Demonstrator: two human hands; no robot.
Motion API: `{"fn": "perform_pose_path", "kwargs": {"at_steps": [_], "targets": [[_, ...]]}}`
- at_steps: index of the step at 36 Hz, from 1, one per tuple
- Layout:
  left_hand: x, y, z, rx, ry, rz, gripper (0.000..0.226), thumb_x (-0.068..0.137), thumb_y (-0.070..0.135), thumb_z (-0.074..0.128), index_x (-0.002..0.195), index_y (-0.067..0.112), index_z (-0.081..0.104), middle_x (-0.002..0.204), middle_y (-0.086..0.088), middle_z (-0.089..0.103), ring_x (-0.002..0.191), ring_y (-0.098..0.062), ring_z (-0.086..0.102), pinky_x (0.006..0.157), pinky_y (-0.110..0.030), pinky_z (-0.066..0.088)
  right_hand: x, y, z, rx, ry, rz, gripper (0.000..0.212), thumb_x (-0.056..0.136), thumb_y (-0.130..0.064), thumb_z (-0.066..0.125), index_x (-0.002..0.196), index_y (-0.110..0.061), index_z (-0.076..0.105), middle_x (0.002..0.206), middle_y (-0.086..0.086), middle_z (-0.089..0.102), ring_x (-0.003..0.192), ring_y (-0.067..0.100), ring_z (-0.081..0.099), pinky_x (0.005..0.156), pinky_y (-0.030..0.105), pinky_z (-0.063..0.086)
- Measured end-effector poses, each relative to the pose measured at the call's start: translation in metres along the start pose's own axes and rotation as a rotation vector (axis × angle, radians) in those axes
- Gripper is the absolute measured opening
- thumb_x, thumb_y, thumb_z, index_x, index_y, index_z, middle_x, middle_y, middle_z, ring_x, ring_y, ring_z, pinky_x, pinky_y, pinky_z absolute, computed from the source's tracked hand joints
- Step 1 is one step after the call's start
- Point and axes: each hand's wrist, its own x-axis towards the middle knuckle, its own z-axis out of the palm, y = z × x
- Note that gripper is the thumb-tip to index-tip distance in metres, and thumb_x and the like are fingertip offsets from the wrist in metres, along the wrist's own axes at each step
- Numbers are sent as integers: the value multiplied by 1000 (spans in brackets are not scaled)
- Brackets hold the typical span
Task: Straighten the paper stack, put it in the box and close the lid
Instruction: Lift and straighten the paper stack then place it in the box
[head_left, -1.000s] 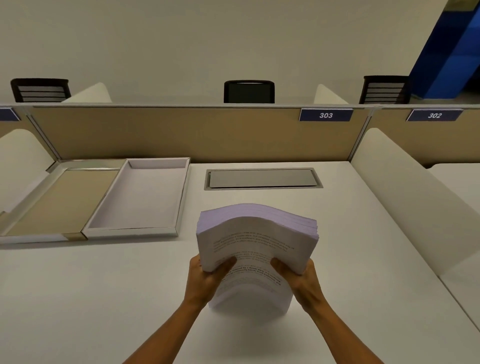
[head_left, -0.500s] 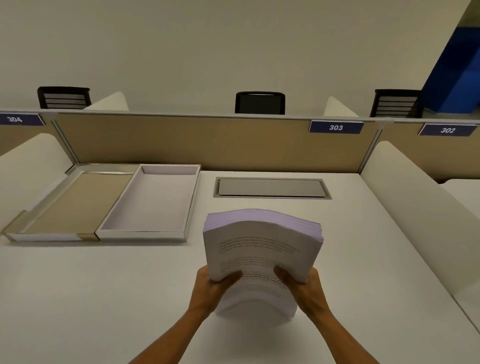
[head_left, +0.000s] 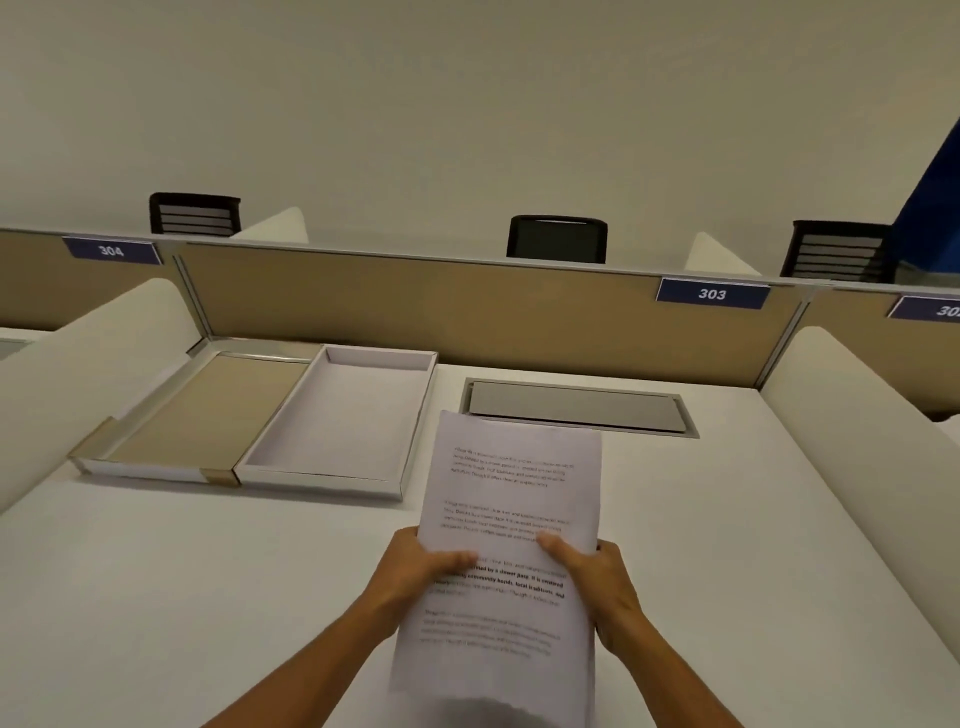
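The paper stack (head_left: 506, 540), bowed over and showing its top edge half a second ago, now stands straight with its printed face toward the camera. The left hand (head_left: 415, 571) and right hand (head_left: 597, 577) clamp its two sides, thumbs on the page. The open box (head_left: 415, 415) and lid (head_left: 156, 467) lie behind-left on the desk (head_left: 156, 597).

The desk (head_left: 727, 519) is white. A grey cable-access flap (head_left: 574, 405) sits flush in its surface near the tan partition (head_left: 441, 306). Blue number plates reading 304 (head_left: 110, 251) and 303 (head_left: 711, 294) are fixed to the partition's top edge. White curved side dividers (head_left: 872, 410) flank the desk. Three black chair backs (head_left: 557, 238) rise behind the partition.
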Motion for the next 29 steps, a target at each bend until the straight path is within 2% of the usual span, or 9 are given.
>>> {"fn": "perform_pose_path", "kwargs": {"at_steps": [4, 7, 10, 13, 19, 26, 29], "targets": [[3, 3, -19, 9, -6, -61, 49, 67, 26, 91, 110, 13, 71, 97, -7, 81, 84, -32, 79, 77, -51, 64, 11, -8, 18, 9, -33, 98, 31, 80, -32, 81, 102, -11, 74, 83, 7, 81, 73, 28, 79, 64, 39, 65], [5, 7, -34, -8, 9, -91, 48, 70, 30, 89, 111, 11, 71, 97, -9, 81, 85, -33, 79, 81, -53, 63, 21, -17, 32, 15, -73, 156, 34, 79, -29, 82, 104, -9, 73, 88, 10, 81, 79, 30, 79, 77, 47, 64], [8, 15, -49, -69, 79, -120, 38, 87, 45, 71, 109, 13, 70, 96, -12, 81, 85, -35, 78, 80, -51, 63, 33, -25, 48, 20, -95, 186, 35, 78, -26, 82, 107, -7, 72, 92, 13, 81, 83, 33, 78, 84, 51, 62], [14, 22, -66, -81, 138, -136, 34, 98, 42, 54, 109, 13, 69, 97, -14, 80, 87, -37, 77, 84, -54, 61, 46, -33, 65, 26, -108, 197, 35, 80, -24, 81, 108, -6, 72, 93, 14, 80, 83, 33, 78, 84, 51, 62], [35, 36, -107, -36, 212, -152, 15, 95, 19, 59, 105, 12, 68, 85, -8, 82, 77, -31, 79, 77, -50, 64, 76, -54, 101, 13, -153, 195, 35, 80, -24, 81, 110, -8, 71, 92, 12, 81, 81, 31, 79, 80, 49, 63], [71, 61, -157, -27, 251, -146, 12, 93, 17, 62, 99, 10, 68, 82, -9, 81, 76, -32, 79, 74, -51, 64, 114, -86, 142, 56, -182, 229, 33, 81, -23, 79, 108, -6, 70, 91, 14, 81, 80, 31, 79, 65, 39, 64], [89, 72, -179, -32, 265, -139, 14, 92, 17, 62, 101, 9, 69, 82, -9, 81, 76, -31, 79, 74, -50, 64, 132, -98, 159, 80, -171, 223, 28, 87, -26, 70, 108, -8, 68, 93, 14, 80, 84, 32, 78, 71, 42, 64]]}}
